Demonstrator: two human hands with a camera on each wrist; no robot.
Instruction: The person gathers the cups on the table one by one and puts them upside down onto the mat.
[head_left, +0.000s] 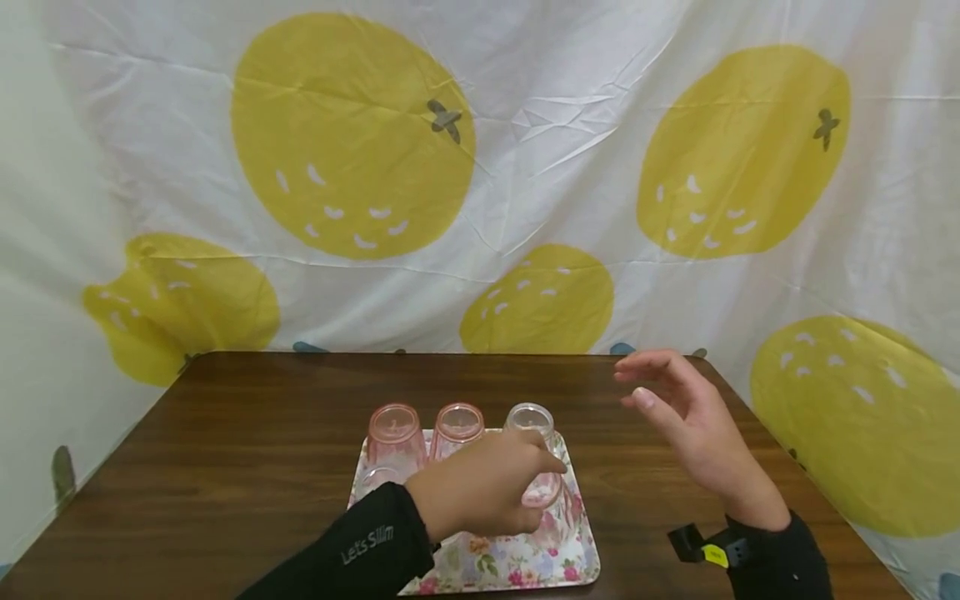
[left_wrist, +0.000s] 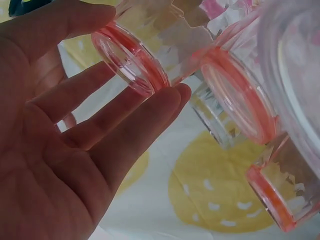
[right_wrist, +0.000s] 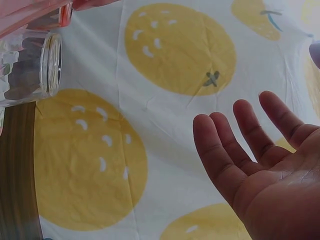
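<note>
At the tray's right side, my left hand (head_left: 487,483) holds an upside-down pink glass (head_left: 553,525) near its base. The left wrist view shows the thumb and fingertips around the thick pink base (left_wrist: 132,60). Two more pink glasses, a left one (head_left: 395,433) and a middle one (head_left: 457,425), stand upside down at the back of the floral tray (head_left: 487,575), beside a clear glass (head_left: 530,414). Another glass (head_left: 378,478) is partly hidden behind my left forearm. My right hand (head_left: 697,425) hangs in the air right of the tray, fingers loosely bent, holding nothing.
The tray rests on a dark brown wooden table (head_left: 225,475). A white cloth (head_left: 555,183) with big yellow fruit prints hangs behind the table's far edge. A small black device (head_left: 708,546) with a yellow label is strapped to the right wrist.
</note>
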